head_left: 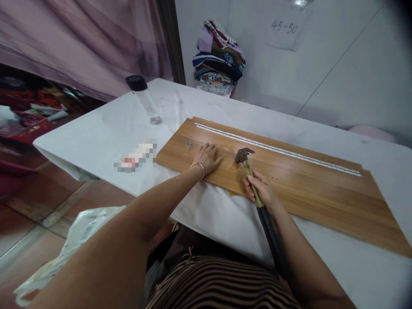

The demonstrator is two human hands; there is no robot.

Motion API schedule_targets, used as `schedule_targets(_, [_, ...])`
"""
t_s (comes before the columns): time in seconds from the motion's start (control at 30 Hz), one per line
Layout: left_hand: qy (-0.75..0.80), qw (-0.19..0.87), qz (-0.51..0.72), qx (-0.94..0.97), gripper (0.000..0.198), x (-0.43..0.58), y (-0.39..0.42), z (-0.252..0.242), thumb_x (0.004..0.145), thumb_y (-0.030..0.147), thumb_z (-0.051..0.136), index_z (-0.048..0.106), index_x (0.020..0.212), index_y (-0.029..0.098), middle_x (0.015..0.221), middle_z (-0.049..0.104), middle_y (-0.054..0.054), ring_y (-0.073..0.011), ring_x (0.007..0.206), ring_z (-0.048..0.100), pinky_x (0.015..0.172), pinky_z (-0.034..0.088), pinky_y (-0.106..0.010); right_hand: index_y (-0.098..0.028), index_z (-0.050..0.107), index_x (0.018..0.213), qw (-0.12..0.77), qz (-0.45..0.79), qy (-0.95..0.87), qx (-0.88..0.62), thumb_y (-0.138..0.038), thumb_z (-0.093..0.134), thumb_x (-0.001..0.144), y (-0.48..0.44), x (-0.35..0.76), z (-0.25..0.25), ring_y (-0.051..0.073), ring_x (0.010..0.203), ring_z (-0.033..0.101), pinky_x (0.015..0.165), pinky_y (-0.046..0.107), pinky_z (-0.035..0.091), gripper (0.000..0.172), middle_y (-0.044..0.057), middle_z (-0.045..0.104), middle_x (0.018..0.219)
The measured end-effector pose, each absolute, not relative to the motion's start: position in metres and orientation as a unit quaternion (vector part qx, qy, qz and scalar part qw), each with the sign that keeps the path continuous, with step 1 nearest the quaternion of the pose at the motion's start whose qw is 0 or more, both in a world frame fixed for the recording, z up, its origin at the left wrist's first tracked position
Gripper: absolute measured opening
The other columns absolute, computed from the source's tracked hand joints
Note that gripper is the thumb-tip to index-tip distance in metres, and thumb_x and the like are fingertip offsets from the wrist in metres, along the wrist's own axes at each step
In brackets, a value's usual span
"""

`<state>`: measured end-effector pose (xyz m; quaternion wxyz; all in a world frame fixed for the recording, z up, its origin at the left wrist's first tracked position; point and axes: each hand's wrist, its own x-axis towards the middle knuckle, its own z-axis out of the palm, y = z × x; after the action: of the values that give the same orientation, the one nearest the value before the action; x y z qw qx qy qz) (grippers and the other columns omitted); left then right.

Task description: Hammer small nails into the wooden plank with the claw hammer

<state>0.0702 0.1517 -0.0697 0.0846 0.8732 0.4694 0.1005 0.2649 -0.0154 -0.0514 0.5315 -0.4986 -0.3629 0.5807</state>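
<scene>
Hammer: across near edge of board; right hand gripping it, fingers closed. Left hand on board, fingers spread. Stray swing could strike these; jolt could scatter metal bits, left.

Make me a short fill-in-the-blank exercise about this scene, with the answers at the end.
1. Over the wooden board, the right hand grips a ____.
2. A bracelet circles the ____ wrist.
3. The bottle has a lid coloured ____.
4. The wall sign reads "45-____".

Missing words: hammer; left; black; 50.
</scene>
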Motion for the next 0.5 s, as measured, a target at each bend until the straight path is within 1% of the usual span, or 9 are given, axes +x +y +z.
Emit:
schedule_targets(0.17, [0.469, 0.082, 0.1, 0.874, 0.045, 0.0704, 0.1517, -0.0694, 0.103, 0.045, 0.055, 0.068, 0.138, 0.021, 0.154, 0.063, -0.012, -0.0335, 0.151, 0.047, 0.128, 0.035, -0.049, -0.025, 0.056, 0.084, 0.525, 0.581, -0.364, -0.504, -0.056, 0.084, 0.078, -0.0153, 0.2649, -0.0517, 0.006, 0.037, 0.038, 0.031, 0.021, 0.03, 0.042, -0.006, 0.058, 0.064])
schedule_targets(0.3, [0.467, 0.077, 0.101, 0.875, 0.043, 0.0705, 0.1516, -0.0685, 0.102, 0.046, 0.056, 0.069, 0.136, 0.023, 0.152, 0.064, -0.011, -0.0328, 0.15, 0.048, 0.127, 0.037, -0.049, -0.025, 0.056, 0.084, 0.532, 0.578, -0.367, -0.499, -0.058, 0.082, 0.08, -0.0151, 0.2645, -0.0544, 0.006, 0.038, 0.038, 0.031, 0.02, 0.029, 0.042, -0.006, 0.057, 0.064])
schedule_targets(0.5, [0.469, 0.077, 0.098, 0.874, 0.042, 0.0706, 0.1517, -0.0683, 0.102, 0.045, 0.056, 0.069, 0.135, 0.022, 0.153, 0.064, -0.011, -0.033, 0.149, 0.049, 0.127, 0.037, -0.048, -0.024, 0.055, 0.083, 0.534, 0.577, -0.371, -0.494, -0.056, 0.08, 0.081, -0.0144, 0.2641, -0.0567, 0.006, 0.037, 0.037, 0.031, 0.019, 0.029, 0.041, -0.007, 0.056, 0.064])
